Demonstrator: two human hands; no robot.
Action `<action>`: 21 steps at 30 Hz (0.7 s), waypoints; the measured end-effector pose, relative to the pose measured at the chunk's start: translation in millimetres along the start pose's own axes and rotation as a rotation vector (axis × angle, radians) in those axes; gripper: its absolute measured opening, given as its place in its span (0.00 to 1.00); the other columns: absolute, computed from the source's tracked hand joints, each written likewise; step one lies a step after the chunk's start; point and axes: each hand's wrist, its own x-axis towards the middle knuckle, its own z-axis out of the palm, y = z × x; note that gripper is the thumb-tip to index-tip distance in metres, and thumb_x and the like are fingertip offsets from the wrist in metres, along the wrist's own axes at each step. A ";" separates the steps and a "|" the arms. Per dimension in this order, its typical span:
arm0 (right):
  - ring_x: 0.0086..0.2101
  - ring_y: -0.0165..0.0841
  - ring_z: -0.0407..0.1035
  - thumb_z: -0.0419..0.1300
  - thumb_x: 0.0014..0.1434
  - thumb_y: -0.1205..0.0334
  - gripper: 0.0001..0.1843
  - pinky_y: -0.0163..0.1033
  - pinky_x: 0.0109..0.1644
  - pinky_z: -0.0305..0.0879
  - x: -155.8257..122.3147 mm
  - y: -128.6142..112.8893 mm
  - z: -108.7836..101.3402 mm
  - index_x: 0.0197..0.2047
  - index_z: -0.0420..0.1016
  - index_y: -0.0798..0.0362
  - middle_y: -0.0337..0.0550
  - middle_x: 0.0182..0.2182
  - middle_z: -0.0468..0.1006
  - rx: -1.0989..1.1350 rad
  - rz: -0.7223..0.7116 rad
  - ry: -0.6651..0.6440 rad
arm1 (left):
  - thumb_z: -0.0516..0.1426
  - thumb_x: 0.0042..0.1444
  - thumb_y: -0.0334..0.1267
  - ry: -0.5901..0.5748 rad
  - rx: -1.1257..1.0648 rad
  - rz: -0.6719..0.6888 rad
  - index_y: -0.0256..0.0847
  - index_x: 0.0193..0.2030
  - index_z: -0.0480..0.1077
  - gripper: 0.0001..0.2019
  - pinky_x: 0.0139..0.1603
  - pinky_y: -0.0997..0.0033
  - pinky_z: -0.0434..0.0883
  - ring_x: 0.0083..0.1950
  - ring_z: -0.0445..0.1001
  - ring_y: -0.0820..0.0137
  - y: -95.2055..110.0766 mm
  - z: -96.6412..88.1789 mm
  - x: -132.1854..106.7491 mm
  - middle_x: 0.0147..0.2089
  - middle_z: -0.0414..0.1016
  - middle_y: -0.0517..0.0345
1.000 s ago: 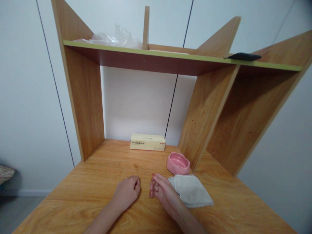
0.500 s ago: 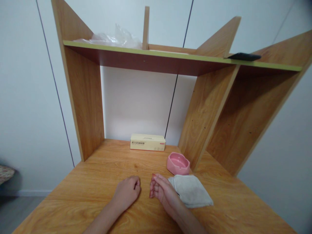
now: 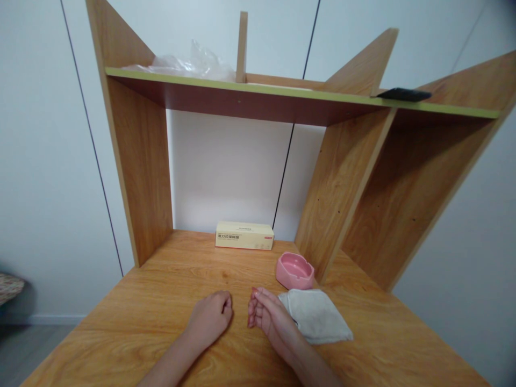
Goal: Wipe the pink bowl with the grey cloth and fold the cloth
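Observation:
My left hand (image 3: 210,318) rests on the wooden desk (image 3: 181,279), its fingers curled into a loose fist with the back of the hand upward. Nothing shows in it. To its right my right hand (image 3: 271,317) lies on its edge, palm turned toward the left hand. The fingers are loosely bent and apart from the thumb side, with an empty palm. A folded grey cloth (image 3: 320,317) lies right beside my right hand, partly behind its wrist. Just beyond the cloth sits a pink ashtray (image 3: 292,277) with notches in its rim.
A pale yellow cling film box (image 3: 244,236) stands at the back of the desk near the wall. Wooden panels (image 3: 342,188) hold up a shelf (image 3: 282,94) above. On that shelf are a clear plastic bag (image 3: 193,64) and a flat black object (image 3: 405,94).

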 end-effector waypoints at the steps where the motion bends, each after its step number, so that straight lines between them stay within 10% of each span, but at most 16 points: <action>1: 0.17 0.25 0.62 0.65 0.41 0.51 0.18 0.31 0.21 0.56 0.1 0.1 0.0 0.24 0.63 0.54 0.36 0.17 0.69 0.001 0.002 0.003 | 0.47 0.51 0.29 -0.001 -0.001 0.002 0.41 0.28 0.66 0.08 0.31 0.76 0.58 0.33 0.70 0.71 -0.1 0.2 0.0 0.32 0.73 0.57; 21: 0.17 0.25 0.62 0.64 0.43 0.51 0.17 0.31 0.21 0.55 0.3 1.8 -2.2 0.25 0.63 0.54 0.35 0.17 0.69 0.002 0.000 -0.005 | 0.46 0.51 0.29 0.002 0.000 -0.006 0.41 0.29 0.67 0.09 0.30 0.75 0.58 0.33 0.69 0.70 1.6 -1.2 -1.2 0.31 0.73 0.58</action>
